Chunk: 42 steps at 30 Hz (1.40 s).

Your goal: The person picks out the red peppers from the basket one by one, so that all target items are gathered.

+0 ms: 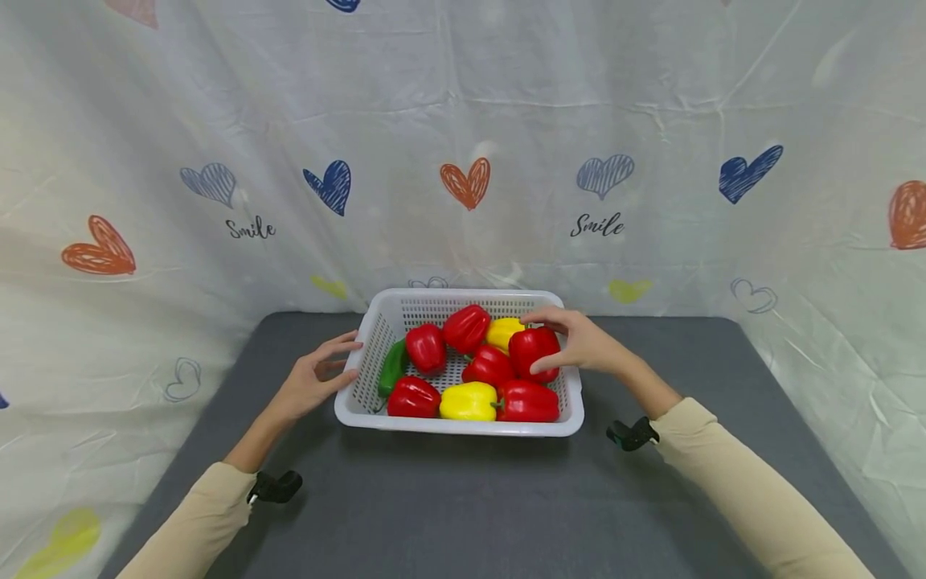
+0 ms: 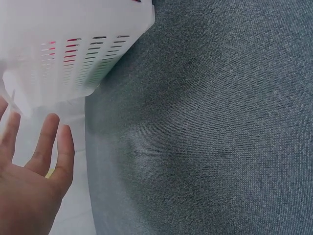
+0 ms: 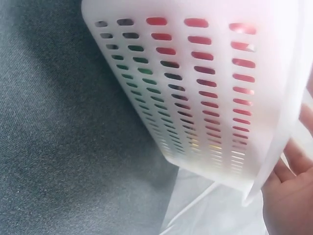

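A white plastic basket (image 1: 463, 429) holds several red and yellow bell peppers and a long green pepper (image 1: 393, 368). At its right end, my right hand (image 1: 582, 342) grips a red bell pepper (image 1: 534, 347), thumb on the near side and fingers on the far side. That pepper sits higher than its neighbours. My left hand (image 1: 313, 382) is beside the basket's left rim, its fingers spread and loosely bent, with the fingertips at the rim; in the left wrist view the left hand (image 2: 34, 186) holds nothing. The right wrist view shows part of the right hand (image 3: 291, 200) beyond the basket rim.
The basket stands on a dark grey cloth-covered table (image 1: 463, 507), near its back edge. Behind hangs a pale curtain (image 1: 405, 96) printed with hearts. Two more red peppers (image 1: 426, 348) and a yellow pepper (image 1: 469, 401) lie among those inside. Each wrist carries a black device (image 1: 275, 487).
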Each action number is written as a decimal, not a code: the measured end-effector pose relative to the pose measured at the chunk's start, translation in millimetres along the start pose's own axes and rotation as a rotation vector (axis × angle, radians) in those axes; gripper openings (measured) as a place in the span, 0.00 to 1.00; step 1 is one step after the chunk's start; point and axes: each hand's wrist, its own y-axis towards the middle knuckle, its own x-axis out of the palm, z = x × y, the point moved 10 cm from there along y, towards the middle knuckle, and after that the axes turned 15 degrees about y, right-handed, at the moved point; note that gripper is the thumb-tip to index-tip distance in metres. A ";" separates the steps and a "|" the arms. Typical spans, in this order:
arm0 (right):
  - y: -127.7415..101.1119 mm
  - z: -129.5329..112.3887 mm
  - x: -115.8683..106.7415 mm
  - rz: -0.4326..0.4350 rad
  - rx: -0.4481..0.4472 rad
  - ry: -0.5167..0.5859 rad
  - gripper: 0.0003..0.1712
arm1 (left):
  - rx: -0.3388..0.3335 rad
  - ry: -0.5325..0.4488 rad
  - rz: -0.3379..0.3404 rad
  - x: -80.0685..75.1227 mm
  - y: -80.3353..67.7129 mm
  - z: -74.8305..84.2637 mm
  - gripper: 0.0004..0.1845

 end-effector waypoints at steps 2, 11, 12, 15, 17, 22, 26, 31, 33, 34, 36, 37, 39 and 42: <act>-0.1 0.1 0.3 0.006 0.014 -0.016 0.44 | 0.002 0.002 0.001 0.1 0.5 0.0 0.26; 0.9 0.4 2.0 0.016 0.025 -0.137 0.41 | 0.003 -0.010 -0.001 0.3 1.9 0.5 0.26; 1.4 1.1 2.3 0.014 0.023 -0.157 0.41 | 0.002 -0.008 -0.001 0.3 2.1 0.5 0.26; 2.8 2.8 3.0 0.010 0.021 -0.198 0.41 | 0.004 -0.002 -0.001 0.7 2.4 0.6 0.26; 3.2 3.1 3.3 0.004 0.020 -0.206 0.41 | 0.003 -0.002 0.000 1.0 2.6 0.6 0.26; 3.2 3.0 3.7 -0.002 0.015 -0.179 0.40 | -0.012 0.001 -0.002 1.2 2.6 -1.2 0.26; 3.8 4.3 3.7 0.003 0.011 -0.138 0.38 | -0.019 0.008 0.001 1.0 2.2 -2.3 0.26; 4.0 6.6 4.1 0.005 0.014 -0.120 0.37 | -0.011 0.010 0.003 0.5 1.8 -2.1 0.26; 4.2 7.4 3.9 0.006 0.015 -0.117 0.37 | -0.008 0.011 0.002 0.7 1.9 -1.8 0.26; 4.3 7.6 3.8 0.007 0.015 -0.116 0.37 | -0.007 0.011 0.002 0.9 1.9 -1.7 0.26; 4.6 7.1 3.3 0.008 0.012 -0.115 0.37 | -0.010 0.013 0.002 0.9 1.9 -1.9 0.26; 4.8 6.7 3.1 0.007 0.009 -0.114 0.37 | -0.012 0.014 0.002 0.9 1.9 -2.1 0.26; 5.1 5.5 2.2 0.010 0.006 -0.109 0.38 | -0.015 0.016 0.001 1.3 1.8 -2.4 0.26; 5.1 4.4 -0.6 0.025 0.008 -0.090 0.39 | -0.019 0.013 -0.001 1.6 1.5 -2.9 0.26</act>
